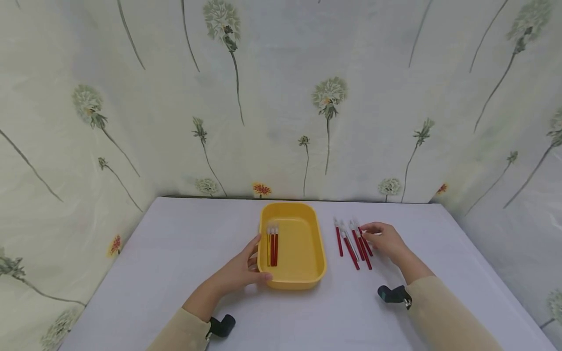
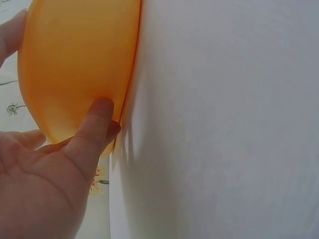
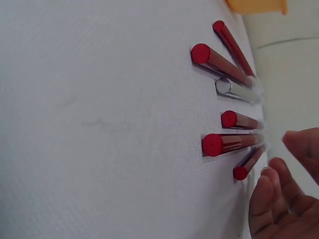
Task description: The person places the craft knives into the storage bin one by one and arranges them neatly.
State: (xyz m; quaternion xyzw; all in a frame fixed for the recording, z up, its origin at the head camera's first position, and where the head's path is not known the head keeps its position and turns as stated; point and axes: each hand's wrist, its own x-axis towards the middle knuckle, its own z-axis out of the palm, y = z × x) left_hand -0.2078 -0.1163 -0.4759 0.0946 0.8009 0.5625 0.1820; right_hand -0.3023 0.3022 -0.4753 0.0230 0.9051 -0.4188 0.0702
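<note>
My left hand grips the near left corner of a yellow plastic tray, thumb by the front rim and fingers along the side wall. Inside the tray, along its left side, three slim capped pens lie side by side; two are red and the leftmost takes on the tray's colour. Right of the tray several red pens with clear caps lie fanned out, with one clear-bodied pen among them. My right hand is at the capped ends of the rightmost pens, thumb and fingertips apart in the right wrist view.
A white-covered table bears everything. Behind it and along both sides hangs a pale curtain printed with dandelions. Black wrist cameras sit at both sleeves.
</note>
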